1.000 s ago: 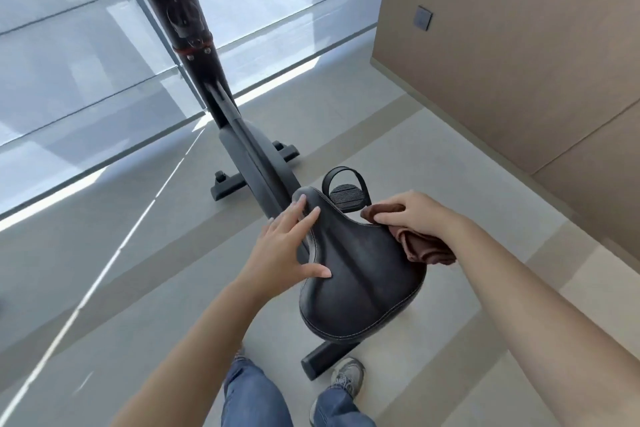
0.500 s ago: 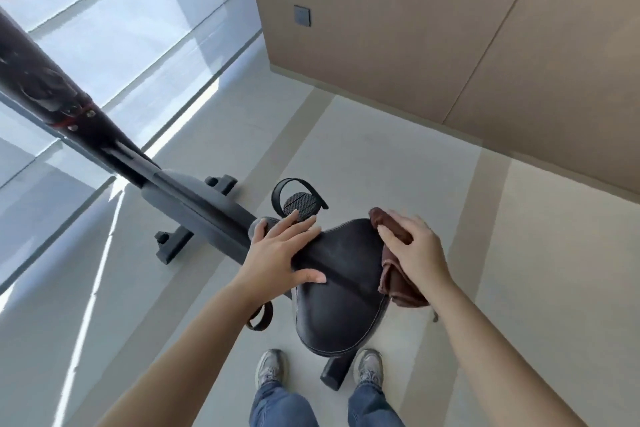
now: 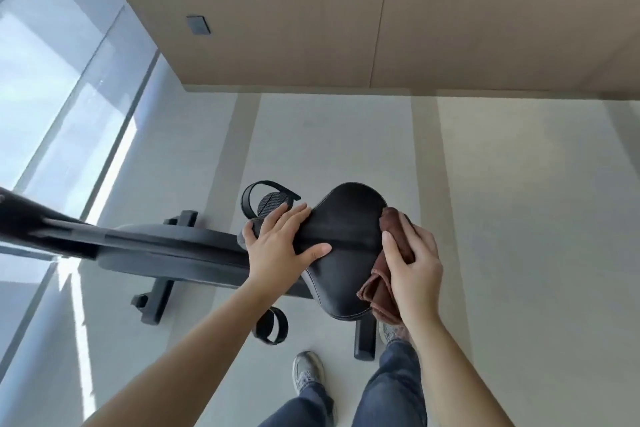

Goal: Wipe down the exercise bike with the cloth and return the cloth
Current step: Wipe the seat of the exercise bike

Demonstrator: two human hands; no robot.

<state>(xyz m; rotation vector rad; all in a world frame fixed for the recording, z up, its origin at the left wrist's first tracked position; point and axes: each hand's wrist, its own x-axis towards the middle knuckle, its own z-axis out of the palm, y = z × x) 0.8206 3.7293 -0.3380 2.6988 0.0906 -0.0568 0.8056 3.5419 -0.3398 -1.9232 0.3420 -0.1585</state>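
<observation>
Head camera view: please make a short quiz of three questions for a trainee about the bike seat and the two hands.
1. True or false: the left hand lies flat on the narrow front end of the black seat.
2. Which hand presses the brown cloth against the seat? A. left hand B. right hand C. neither
3. Fill in: the pedal with a strap shows beyond the seat, on the side toward the ____.

Key
1. True.
2. B; the cloth sits at the wide rear edge of the seat.
3. Wall.
</observation>
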